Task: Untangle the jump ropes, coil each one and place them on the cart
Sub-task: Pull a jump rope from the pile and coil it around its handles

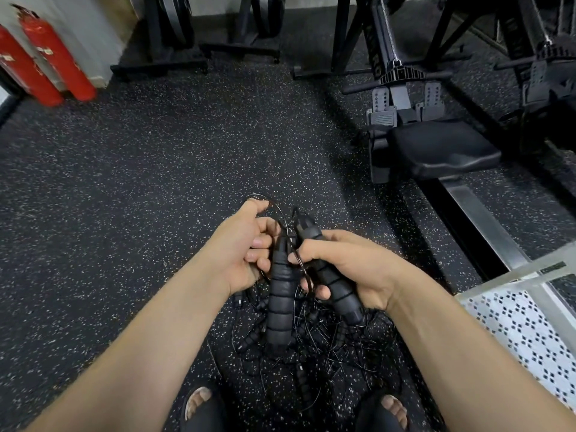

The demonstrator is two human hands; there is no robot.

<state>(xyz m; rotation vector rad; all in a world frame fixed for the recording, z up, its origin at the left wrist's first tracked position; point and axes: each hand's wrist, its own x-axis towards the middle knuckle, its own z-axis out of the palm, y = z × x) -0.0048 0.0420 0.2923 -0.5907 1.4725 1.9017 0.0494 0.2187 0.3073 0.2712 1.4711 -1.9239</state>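
Observation:
Both hands are raised over a tangle of black jump ropes [311, 347] lying on the floor between my feet. My right hand [352, 266] grips one black ribbed handle [335, 285], which slants up toward the left. A second ribbed handle [280, 304] hangs upright between the hands. My left hand [246, 247] holds thin black cord [276, 210] that loops over its fingers, right beside the top of that second handle. More handles and thin cords lie knotted in the pile below. The white perforated cart [514, 325] stands at the lower right.
Speckled black rubber floor [156, 169] stretches ahead. A rowing machine with a black seat [442, 148] and a steel rail [477, 216] sits on the right. Two red fire extinguishers [46, 60] lean at the far left. Black rack bases [162, 67] stand at the back.

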